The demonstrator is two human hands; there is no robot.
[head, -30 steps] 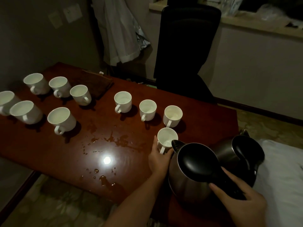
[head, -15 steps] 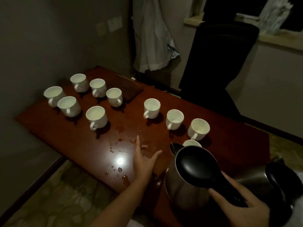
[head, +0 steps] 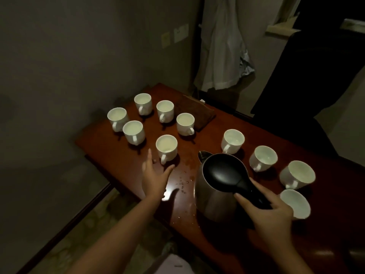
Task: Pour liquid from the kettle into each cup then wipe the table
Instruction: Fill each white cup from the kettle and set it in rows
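A steel kettle (head: 214,202) with a black lid and handle stands at the near side of the dark red table (head: 217,230). My right hand (head: 268,212) grips its handle. My left hand (head: 155,179) is spread with straight fingers just in front of a white cup (head: 166,148), thumb near the cup's handle, holding nothing. Several more white cups stand in a cluster at the far left (head: 134,131) and in a row at the right (head: 263,158). A brown cloth (head: 197,113) lies folded at the table's far edge.
Spilled drops and a wet patch (head: 183,180) lie on the table between my hands. A black chair (head: 308,99) stands behind the table at the right. Pale garments (head: 221,48) hang at the back wall. The floor lies below the left table edge.
My left hand let go of the near right cup and moved left to the cup by the left cluster. The kettle, still in my right hand, shifted left with the view.
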